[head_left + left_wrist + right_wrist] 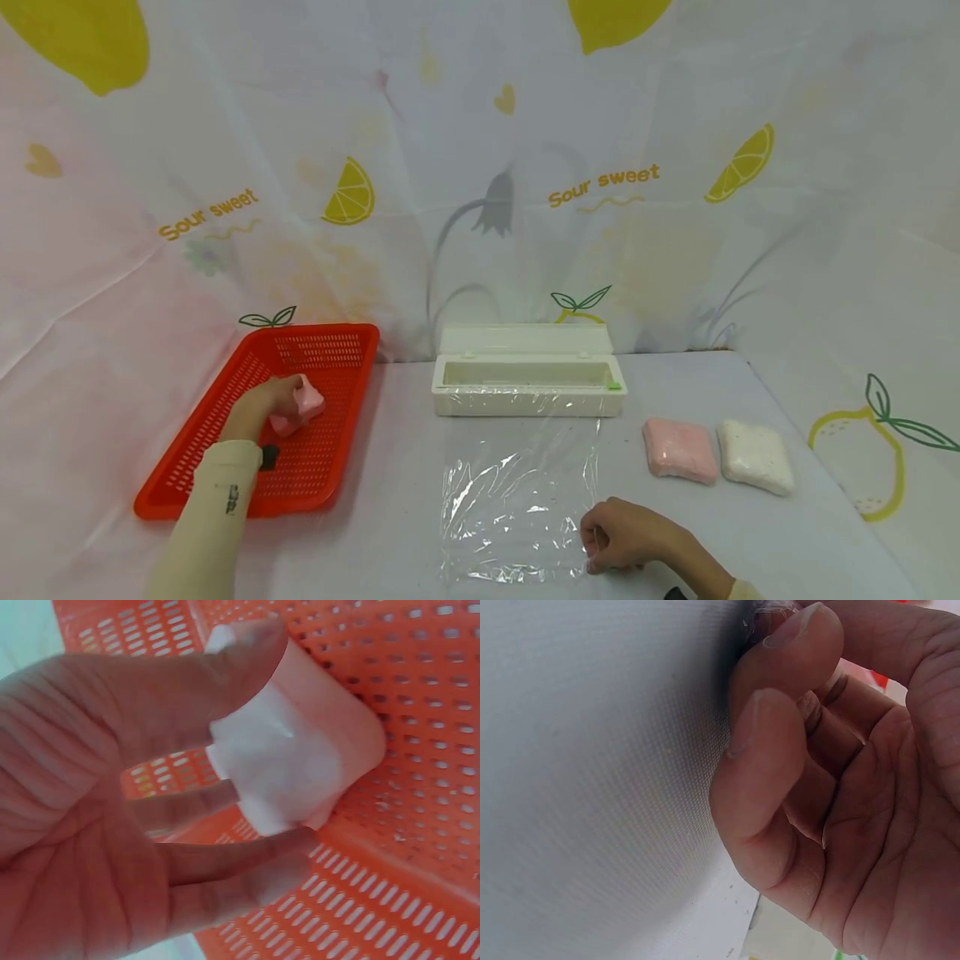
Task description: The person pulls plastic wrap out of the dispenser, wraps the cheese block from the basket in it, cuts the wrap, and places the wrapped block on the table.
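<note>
A pink soft-looking block (307,402) with a shiny surface is inside the red basket (365,400). My left hand (276,398) holds it between thumb and fingers; in the left wrist view the block (292,750) sits at the fingertips. A sheet of clear cling film (517,500) lies over the table, stretching forward from a white dispenser box (528,404) with its lid up. At the sheet's near right corner, my right hand (626,533) pinches the film's edge, with curled fingers against the table in the right wrist view.
To the right of the film, a pink block (680,450) and a white block (755,456) lie side by side. A lemon-printed cloth (480,167) hangs behind the table. A green slider (614,386) sits at the dispenser's right end.
</note>
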Demonstrator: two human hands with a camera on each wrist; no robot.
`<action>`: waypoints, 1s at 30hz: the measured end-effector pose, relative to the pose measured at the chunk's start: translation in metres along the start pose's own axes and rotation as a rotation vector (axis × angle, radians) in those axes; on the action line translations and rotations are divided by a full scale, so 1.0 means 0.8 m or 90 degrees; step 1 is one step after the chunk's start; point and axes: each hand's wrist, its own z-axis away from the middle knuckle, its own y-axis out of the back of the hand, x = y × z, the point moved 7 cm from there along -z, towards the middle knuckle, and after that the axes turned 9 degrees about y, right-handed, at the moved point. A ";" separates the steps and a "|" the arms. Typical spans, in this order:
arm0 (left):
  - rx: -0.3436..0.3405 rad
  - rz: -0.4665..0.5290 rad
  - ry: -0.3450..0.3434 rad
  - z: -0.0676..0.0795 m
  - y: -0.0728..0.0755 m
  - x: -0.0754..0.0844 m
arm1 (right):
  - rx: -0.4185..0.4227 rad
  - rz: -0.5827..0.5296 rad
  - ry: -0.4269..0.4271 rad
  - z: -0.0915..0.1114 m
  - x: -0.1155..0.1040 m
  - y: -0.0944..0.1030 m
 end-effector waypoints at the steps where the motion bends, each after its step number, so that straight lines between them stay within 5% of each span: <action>1: 0.018 -0.027 -0.022 -0.002 0.000 0.002 | 0.001 0.000 -0.001 0.000 0.000 0.000; 7: 0.099 -0.089 -0.088 -0.009 0.002 0.008 | 0.000 -0.006 -0.008 0.001 0.000 0.001; 18: 0.147 -0.095 -0.127 -0.001 0.016 0.009 | 0.002 -0.014 0.006 0.001 -0.001 0.001; 24: 0.229 -0.092 -0.163 0.023 0.031 0.022 | 0.001 -0.018 -0.005 0.001 -0.001 0.001; 30: 0.314 -0.119 -0.249 0.065 0.040 0.054 | -0.002 -0.018 -0.011 0.001 0.000 0.000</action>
